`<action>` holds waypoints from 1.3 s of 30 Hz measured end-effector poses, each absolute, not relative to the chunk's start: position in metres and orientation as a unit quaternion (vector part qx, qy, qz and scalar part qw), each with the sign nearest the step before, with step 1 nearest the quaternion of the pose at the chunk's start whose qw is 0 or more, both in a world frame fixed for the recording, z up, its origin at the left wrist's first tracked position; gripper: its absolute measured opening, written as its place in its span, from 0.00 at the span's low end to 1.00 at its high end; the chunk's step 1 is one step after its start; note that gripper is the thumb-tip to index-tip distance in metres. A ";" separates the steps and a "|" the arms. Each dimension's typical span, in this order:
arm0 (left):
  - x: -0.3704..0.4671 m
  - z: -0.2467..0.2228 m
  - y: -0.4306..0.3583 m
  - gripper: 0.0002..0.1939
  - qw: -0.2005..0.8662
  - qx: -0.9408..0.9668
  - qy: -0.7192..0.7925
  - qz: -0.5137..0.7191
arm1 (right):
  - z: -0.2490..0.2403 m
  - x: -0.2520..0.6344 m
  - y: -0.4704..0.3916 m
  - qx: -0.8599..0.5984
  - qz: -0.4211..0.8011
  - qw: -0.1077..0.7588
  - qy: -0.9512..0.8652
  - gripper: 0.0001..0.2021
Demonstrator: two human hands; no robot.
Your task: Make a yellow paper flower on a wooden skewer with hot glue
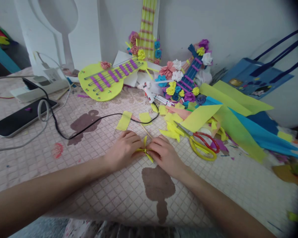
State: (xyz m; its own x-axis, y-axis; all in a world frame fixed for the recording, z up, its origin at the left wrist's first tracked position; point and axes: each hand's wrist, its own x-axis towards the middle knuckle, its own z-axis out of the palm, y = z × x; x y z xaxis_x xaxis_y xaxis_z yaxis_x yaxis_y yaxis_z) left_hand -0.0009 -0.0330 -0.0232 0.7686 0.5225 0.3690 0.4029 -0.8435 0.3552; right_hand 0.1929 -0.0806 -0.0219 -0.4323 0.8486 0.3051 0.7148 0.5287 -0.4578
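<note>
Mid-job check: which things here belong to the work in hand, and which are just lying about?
Likely part of the job:
- yellow paper piece, between left hand and right hand
- thin stick
- scissors
- glue gun

Apparently lying about:
- black flat device
- blue bag
- power strip

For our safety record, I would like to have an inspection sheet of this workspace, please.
Surface: quilted tablecloth, with brown patches.
Job's things: crossed yellow paper strips; a thin stick reaches the right fingers, whether held is unclear.
Clutter: scissors with red and yellow handles, beside yellow paper scraps.
Hands: left hand and right hand both pinch the strips.
Cables: black cable crosses the tablecloth from the glue gun toward the power strip.
Surroundings: yellow model guitar, blue model guitar and blue tote bag near the wall.
</note>
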 end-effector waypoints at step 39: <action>-0.006 -0.021 -0.030 0.03 0.168 0.925 0.274 0.203 | -0.029 0.196 -0.076 -0.471 0.111 0.245 -0.840 0.05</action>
State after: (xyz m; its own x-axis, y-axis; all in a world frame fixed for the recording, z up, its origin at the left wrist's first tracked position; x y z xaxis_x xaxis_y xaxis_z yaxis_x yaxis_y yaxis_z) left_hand -0.0057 -0.0298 -0.0212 0.7675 0.5746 0.2842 0.4375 -0.7936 0.4229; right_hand 0.1959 -0.0759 -0.0288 -0.4356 0.8461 0.3072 0.7376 0.5311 -0.4170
